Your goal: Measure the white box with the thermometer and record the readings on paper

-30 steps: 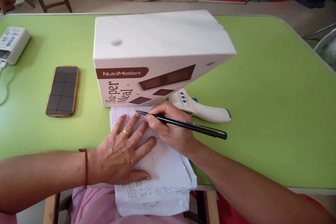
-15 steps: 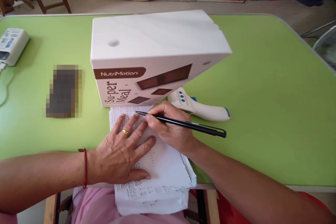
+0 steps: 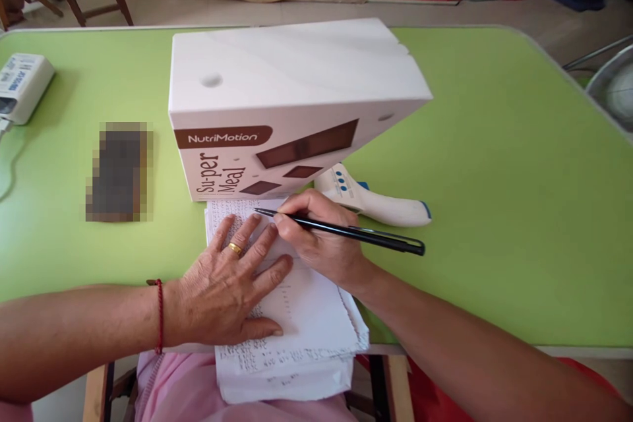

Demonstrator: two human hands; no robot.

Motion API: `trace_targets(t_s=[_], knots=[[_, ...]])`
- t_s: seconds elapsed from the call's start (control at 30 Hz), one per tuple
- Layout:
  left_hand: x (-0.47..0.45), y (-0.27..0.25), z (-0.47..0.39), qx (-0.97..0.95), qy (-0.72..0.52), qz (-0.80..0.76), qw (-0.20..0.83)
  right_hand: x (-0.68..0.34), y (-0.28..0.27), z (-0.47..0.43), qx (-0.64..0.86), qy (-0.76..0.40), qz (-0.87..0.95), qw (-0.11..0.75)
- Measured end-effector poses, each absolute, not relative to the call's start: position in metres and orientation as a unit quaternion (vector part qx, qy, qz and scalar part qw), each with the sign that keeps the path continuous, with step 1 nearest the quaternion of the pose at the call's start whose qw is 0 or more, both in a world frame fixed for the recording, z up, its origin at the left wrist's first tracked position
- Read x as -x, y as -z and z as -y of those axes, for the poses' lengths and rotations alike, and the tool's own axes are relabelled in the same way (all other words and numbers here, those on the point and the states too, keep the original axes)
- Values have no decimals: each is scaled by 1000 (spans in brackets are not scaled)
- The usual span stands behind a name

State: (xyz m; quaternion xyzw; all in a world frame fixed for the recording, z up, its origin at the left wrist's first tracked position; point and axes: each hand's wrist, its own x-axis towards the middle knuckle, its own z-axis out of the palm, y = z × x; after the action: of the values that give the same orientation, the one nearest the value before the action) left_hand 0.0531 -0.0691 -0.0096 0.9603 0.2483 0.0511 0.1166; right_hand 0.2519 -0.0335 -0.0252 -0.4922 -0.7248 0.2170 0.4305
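Pinching a slim black pen (image 3: 341, 229), my right hand (image 3: 326, 247) could bump the close white cardboard box (image 3: 291, 79) — left hand (image 3: 225, 287) flat, grasping nothing.

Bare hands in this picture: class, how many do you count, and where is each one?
2. The left hand lies spread on the white handwritten paper sheets; the right hand, to its right, holds a slim black pen. No other hands show.

Green surface (image 3: 504, 211) with a pale rim, pretty loaded tbh: NutriMotion Su-per Meal box (image 3: 297, 69) standing up, handwritten pages (image 3: 316, 303) hanging over the near edge, white infrared thermometer (image 3: 393, 206), a pixelated phone (image 3: 120, 171), plus a white power bank (image 3: 27, 87) with its cable (image 3: 14, 165).
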Motion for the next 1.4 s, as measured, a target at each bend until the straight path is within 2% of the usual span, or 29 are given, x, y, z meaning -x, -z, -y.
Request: trace_targets(t_s=[1.4], knots=[[-53, 8, 67, -960, -59, -244, 120, -255, 22, 33, 503, -199, 703, 463]])
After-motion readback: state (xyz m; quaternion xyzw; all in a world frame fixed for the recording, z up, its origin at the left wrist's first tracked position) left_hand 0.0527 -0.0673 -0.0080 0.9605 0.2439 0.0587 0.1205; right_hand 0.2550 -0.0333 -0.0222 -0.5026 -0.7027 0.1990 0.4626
